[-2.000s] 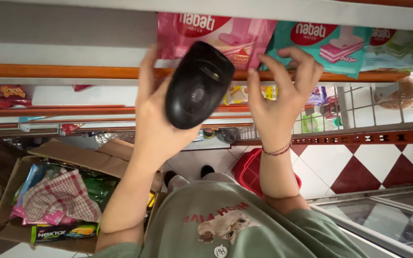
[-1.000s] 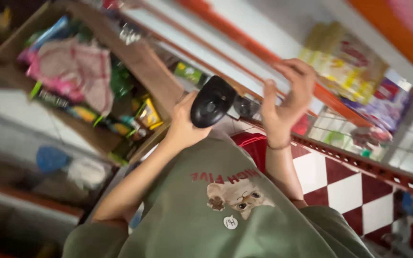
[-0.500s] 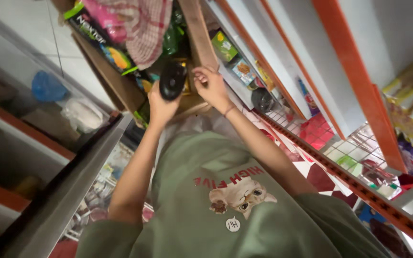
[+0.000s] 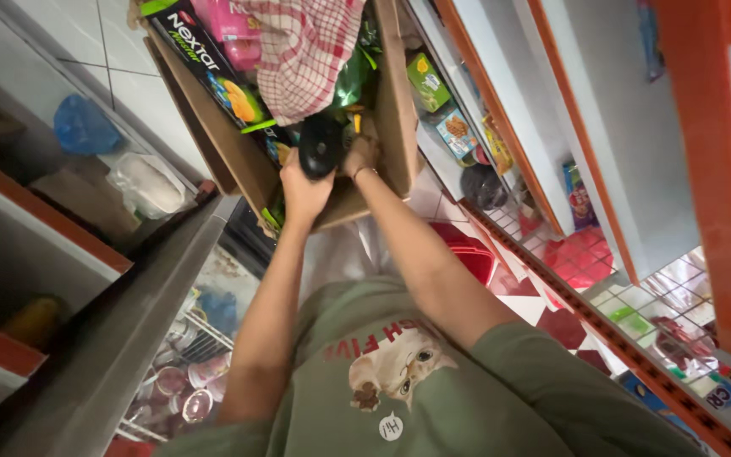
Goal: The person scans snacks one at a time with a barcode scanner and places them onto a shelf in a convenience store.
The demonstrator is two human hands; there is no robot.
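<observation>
1. The left hand (image 4: pixel 305 188) grips a black handheld scanner (image 4: pixel 321 145) over the cardboard box (image 4: pixel 399 101), near its front edge.
2. The right hand (image 4: pixel 360 155) reaches among the packets; fingers hidden, seemingly nothing lifted yet.

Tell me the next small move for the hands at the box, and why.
Probably close the right hand on a packet in the cardboard box: it reaches among the snack packs, while the left hand holds the black scanner beside it.
</observation>
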